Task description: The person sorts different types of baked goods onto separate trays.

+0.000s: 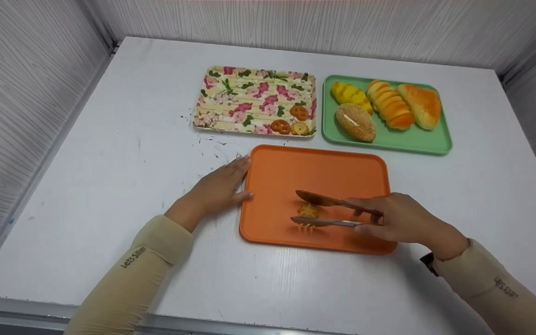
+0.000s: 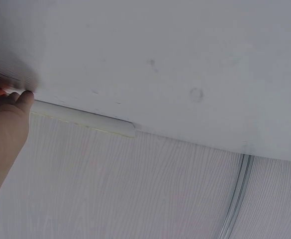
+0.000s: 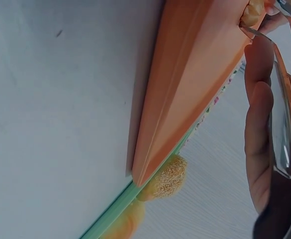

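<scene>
My right hand (image 1: 400, 218) grips metal tongs (image 1: 331, 222) above the orange tray (image 1: 342, 170). The tongs' two arms stand spread, one on each side of a small golden-brown cookie (image 1: 309, 210) on the tray. In the right wrist view the cookie (image 3: 253, 13) shows close to a tip of the tongs (image 3: 282, 117); whether they touch is unclear. My left hand (image 1: 214, 188) rests against the tray's left rim, its fingers extended and the thumb at the edge. In the left wrist view that hand (image 2: 8, 129) appears at the far left.
Behind the orange tray lies a floral tray (image 1: 235, 100) with two pretzels (image 1: 280, 126) and a round cookie (image 1: 300, 128). At the back right, a green tray (image 1: 417, 146) carries several breads, including a sesame bun (image 1: 355, 122). Panel walls (image 1: 296, 23) border the white table (image 1: 123, 153).
</scene>
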A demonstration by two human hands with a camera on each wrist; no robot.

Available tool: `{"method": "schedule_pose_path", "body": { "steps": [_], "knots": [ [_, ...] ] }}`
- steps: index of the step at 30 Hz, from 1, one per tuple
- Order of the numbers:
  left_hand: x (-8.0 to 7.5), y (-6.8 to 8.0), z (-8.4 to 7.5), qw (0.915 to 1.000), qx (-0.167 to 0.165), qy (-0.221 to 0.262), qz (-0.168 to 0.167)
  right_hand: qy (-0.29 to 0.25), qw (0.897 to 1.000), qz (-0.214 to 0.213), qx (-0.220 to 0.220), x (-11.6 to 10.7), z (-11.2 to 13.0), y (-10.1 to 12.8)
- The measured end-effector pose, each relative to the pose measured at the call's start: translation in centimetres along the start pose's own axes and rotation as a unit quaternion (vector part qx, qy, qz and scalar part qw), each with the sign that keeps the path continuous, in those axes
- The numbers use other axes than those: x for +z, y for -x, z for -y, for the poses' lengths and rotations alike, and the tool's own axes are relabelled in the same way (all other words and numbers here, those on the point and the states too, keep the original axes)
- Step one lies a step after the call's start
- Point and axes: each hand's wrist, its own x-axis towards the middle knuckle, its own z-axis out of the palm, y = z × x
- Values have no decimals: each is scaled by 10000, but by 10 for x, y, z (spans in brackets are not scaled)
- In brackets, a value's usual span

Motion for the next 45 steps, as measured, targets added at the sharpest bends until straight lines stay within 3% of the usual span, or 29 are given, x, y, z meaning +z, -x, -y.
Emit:
{"method": "schedule_pose_path", "body": {
  "steps": [22,32,45],
  "knots": [
    [2,-1,2,9999,-88,-52,32,522,9941,-663,-677,7,-3,2],
    [2,-1,1,9999,-129,-34,60,599,9926,-852,-630,0,-4,-12],
    [1,0,-1,9999,-145,-29,57,784,9932,-820,-249,-19,-2,-51]
  ]
}}
